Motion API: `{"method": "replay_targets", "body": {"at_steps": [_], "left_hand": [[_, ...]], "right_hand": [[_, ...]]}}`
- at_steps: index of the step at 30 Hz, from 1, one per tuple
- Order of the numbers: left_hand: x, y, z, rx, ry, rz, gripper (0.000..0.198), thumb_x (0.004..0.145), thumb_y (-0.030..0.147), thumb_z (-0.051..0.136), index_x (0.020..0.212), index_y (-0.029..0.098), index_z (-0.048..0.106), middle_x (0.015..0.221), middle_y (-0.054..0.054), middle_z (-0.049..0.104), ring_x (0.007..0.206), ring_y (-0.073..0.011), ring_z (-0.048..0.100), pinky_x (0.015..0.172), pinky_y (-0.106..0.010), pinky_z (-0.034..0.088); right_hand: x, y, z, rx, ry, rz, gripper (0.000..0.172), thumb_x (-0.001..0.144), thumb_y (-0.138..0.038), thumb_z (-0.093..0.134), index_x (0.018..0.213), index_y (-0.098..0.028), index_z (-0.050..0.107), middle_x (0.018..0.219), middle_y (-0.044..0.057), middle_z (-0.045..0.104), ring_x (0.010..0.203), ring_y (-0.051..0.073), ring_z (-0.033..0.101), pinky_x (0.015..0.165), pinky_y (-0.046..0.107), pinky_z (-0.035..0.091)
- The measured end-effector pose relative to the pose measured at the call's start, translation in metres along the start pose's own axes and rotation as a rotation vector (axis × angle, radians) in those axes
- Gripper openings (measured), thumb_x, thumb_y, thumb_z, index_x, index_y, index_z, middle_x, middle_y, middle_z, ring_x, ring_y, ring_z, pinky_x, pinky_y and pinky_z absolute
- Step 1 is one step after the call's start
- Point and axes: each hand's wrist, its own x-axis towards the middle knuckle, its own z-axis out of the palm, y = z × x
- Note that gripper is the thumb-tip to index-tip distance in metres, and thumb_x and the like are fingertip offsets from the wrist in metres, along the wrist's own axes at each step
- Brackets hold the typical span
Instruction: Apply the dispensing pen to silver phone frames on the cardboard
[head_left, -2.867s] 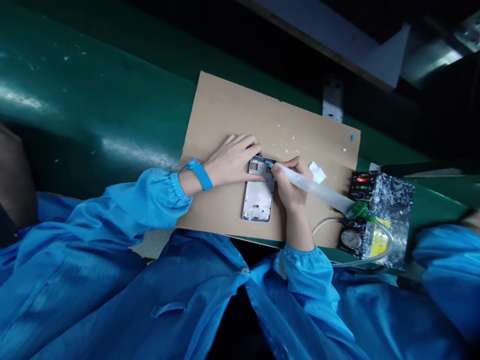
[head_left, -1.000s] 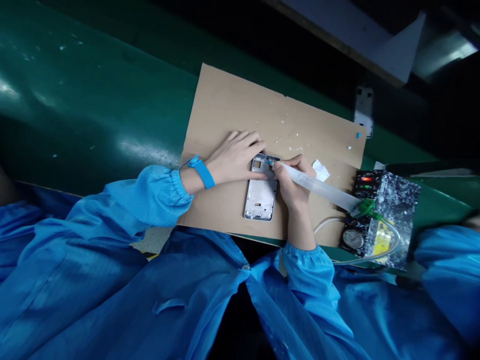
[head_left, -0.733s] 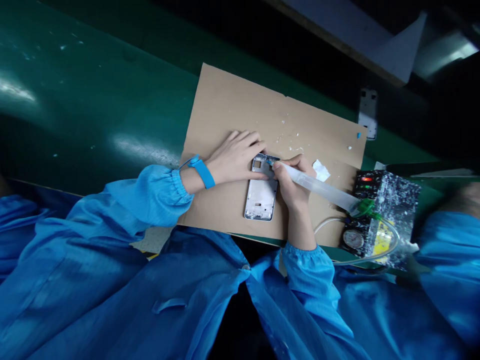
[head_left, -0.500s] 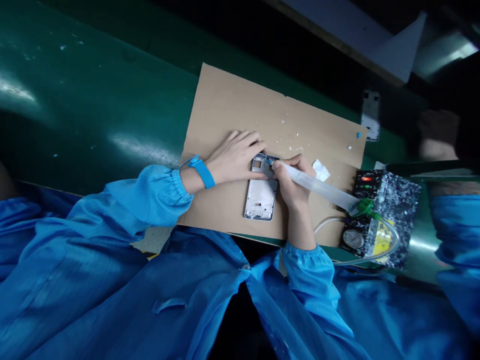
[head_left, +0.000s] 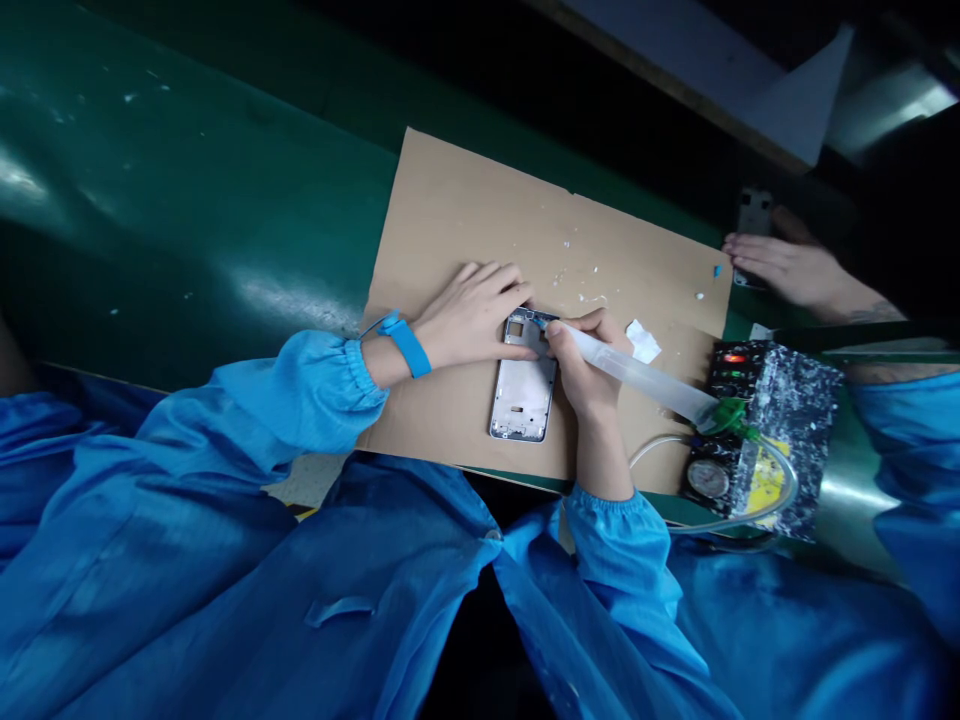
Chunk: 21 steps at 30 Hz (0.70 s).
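A silver phone frame [head_left: 524, 388] with cut-outs near its top lies on a cardboard sheet [head_left: 465, 205]. My left hand [head_left: 480, 312], a blue strap at its wrist, grips the frame's upper left part, thumb across its face and fingers bent at the top edge. In my right hand [head_left: 585, 370] is a translucent dispensing syringe [head_left: 645, 383], held like a pen. Its blue tip points at the upper part of the frame; whether it touches I cannot tell. A green cap [head_left: 726, 414] closes the syringe's back end, and a clear hose [head_left: 791, 485] runs from there.
On the right stands a speckled dispenser box [head_left: 799, 420] with a red display and a pressure gauge [head_left: 708, 478]. Crumpled white paper [head_left: 643, 341] and white crumbs lie on the cardboard. Beyond it, a co-worker's hand [head_left: 795, 265] rests on another phone frame [head_left: 755, 212].
The co-worker's hand has come in from the right onto the other phone frame, which has shifted slightly. My two hands, the syringe and my phone frame stay practically where they were.
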Motion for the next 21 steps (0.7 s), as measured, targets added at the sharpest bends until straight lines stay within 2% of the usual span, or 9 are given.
{"method": "replay_targets", "body": {"at_steps": [4, 11, 21], "left_hand": [[0.0000, -0.0002, 0.0002, -0.005, -0.003, -0.006, 0.056, 0.096, 0.067, 0.086, 0.126, 0.022, 0.073, 0.132, -0.013, 0.070, 0.127, -0.0364, 0.065, 0.108, -0.051, 0.046], [0.0006, 0.0012, -0.0002, 0.005, -0.018, -0.019, 0.059, 0.095, 0.068, 0.088, 0.126, 0.020, 0.072, 0.134, -0.013, 0.070, 0.128, -0.0368, 0.065, 0.109, -0.050, 0.046], [0.0012, 0.0019, -0.0034, -0.010, -0.046, -0.027, 0.057, 0.096, 0.067, 0.086, 0.129, 0.022, 0.073, 0.137, -0.014, 0.070, 0.132, -0.0382, 0.064, 0.112, -0.053, 0.046]], "right_hand": [[0.0016, 0.0000, -0.0012, -0.005, -0.017, -0.015, 0.039, 0.103, -0.058, 0.084, 0.088, -0.027, 0.065, 0.078, 0.000, 0.071, 0.070, 0.021, 0.067, 0.066, 0.037, 0.054], [0.0026, -0.0014, -0.0017, -0.056, -0.006, 0.014, 0.046, 0.101, -0.066, 0.083, 0.088, -0.027, 0.064, 0.080, 0.001, 0.073, 0.075, 0.023, 0.071, 0.070, 0.041, 0.057], [0.0026, -0.0027, -0.0002, -0.011, 0.008, 0.040, 0.051, 0.097, -0.073, 0.087, 0.088, -0.027, 0.067, 0.077, 0.003, 0.075, 0.066, 0.023, 0.068, 0.060, 0.037, 0.053]]}}
